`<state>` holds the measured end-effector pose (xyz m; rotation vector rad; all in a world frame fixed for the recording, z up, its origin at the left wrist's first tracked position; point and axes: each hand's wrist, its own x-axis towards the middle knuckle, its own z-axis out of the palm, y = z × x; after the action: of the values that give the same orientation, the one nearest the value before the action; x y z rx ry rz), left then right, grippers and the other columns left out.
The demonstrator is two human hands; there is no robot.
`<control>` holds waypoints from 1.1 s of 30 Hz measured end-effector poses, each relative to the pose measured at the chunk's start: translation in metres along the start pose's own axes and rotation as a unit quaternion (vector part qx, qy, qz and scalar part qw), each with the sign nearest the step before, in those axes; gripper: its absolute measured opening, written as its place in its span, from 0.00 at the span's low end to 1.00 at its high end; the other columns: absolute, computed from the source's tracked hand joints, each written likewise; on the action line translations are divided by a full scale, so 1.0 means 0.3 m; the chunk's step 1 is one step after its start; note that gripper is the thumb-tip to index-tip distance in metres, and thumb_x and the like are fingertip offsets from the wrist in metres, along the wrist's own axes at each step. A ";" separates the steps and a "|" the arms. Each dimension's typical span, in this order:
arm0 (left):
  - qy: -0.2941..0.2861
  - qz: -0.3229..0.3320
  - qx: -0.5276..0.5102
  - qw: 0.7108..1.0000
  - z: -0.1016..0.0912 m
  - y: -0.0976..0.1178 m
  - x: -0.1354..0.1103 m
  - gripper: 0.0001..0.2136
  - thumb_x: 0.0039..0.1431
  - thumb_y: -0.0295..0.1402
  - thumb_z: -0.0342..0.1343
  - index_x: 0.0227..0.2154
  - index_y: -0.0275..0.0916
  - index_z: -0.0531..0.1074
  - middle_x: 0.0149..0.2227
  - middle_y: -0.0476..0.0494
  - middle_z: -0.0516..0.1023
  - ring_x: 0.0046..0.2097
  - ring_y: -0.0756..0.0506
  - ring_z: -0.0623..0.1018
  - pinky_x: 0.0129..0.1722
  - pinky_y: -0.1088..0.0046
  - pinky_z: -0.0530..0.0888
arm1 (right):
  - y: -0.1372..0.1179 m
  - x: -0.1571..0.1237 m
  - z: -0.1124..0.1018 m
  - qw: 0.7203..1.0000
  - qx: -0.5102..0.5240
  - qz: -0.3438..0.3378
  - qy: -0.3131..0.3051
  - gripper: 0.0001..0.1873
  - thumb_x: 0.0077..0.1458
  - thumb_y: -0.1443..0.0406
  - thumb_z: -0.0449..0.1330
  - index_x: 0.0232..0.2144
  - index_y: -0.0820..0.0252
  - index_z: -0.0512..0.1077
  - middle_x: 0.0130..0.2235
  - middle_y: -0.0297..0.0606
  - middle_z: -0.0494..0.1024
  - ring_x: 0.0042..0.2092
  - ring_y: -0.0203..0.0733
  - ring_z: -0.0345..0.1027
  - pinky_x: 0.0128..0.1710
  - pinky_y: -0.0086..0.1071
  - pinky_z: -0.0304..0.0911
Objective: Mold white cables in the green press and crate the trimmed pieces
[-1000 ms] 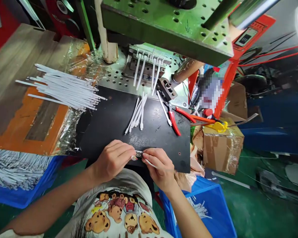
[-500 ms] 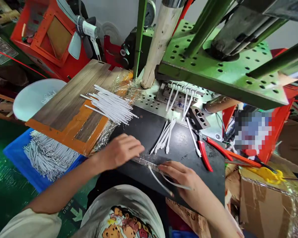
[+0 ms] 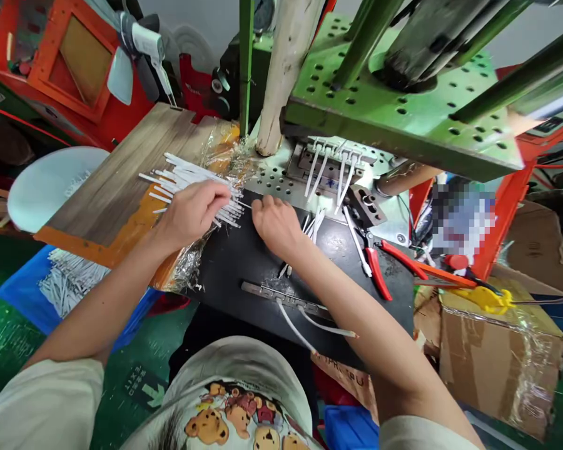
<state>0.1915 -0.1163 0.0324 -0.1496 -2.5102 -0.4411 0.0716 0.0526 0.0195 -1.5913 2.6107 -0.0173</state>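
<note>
My left hand [image 3: 194,209] is over the pile of thin white cables [image 3: 182,165], with thumb and fingers pinched together. To its right, above the black tabletop [image 3: 225,256], my right hand [image 3: 274,222] has its fingers curled closed. A thin white cable spans the small gap between the two hands; its ends are hidden by my fingers. Nearer my body lies a slotted metal bar [image 3: 281,297], untouched, with two white cables [image 3: 293,326] hanging from it towards me. My right forearm passes over the bar's right end and partly covers a smaller bunch of cables [image 3: 318,225].
Behind the tabletop, a mold [image 3: 304,165] with several white cables sits under the press's green plate [image 3: 380,137]. Red-handled pliers [image 3: 379,274] lie at right beside a single cable [image 3: 356,244]. A blue bin [image 3: 23,290] of cables and a white basin [image 3: 37,194] stand at left.
Both hands have left the metal bar and moved forward, the left to the cable pile and the right beside it. The bar now rests on the tabletop. The view has shifted slightly.
</note>
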 end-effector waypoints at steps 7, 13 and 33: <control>0.088 -0.192 -0.386 0.898 -0.052 0.190 -0.044 0.10 0.67 0.30 0.55 0.48 0.45 0.74 0.36 0.50 0.79 0.35 0.50 0.79 0.36 0.72 0.79 | 0.129 -0.525 0.058 0.972 0.186 0.079 0.116 0.12 0.66 0.68 0.48 0.38 0.60 0.72 0.35 0.41 0.75 0.35 0.41 0.70 0.35 0.31 0.63; 0.017 -0.158 -0.242 0.957 0.111 0.321 -0.233 0.07 0.61 0.27 0.61 0.39 0.45 0.79 0.38 0.50 0.80 0.36 0.50 0.80 0.37 0.75 0.79 | 0.052 -0.725 0.185 0.901 0.354 0.101 0.231 0.07 0.65 0.69 0.54 0.40 0.57 0.73 0.41 0.40 0.80 0.44 0.41 0.76 0.44 0.34 0.72; -0.087 0.088 -0.132 0.983 0.166 0.375 -0.226 0.05 0.63 0.23 0.55 0.41 0.34 0.72 0.38 0.40 0.80 0.42 0.43 0.80 0.43 0.65 0.72 | 0.018 -0.725 0.189 0.926 0.249 0.006 0.283 0.11 0.63 0.74 0.52 0.44 0.61 0.70 0.41 0.46 0.79 0.43 0.45 0.73 0.41 0.38 0.70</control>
<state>0.2440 0.0057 -0.0131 -0.5291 -2.5682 -0.7141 0.1703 0.2500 -0.0229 -1.5315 2.6479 -1.2018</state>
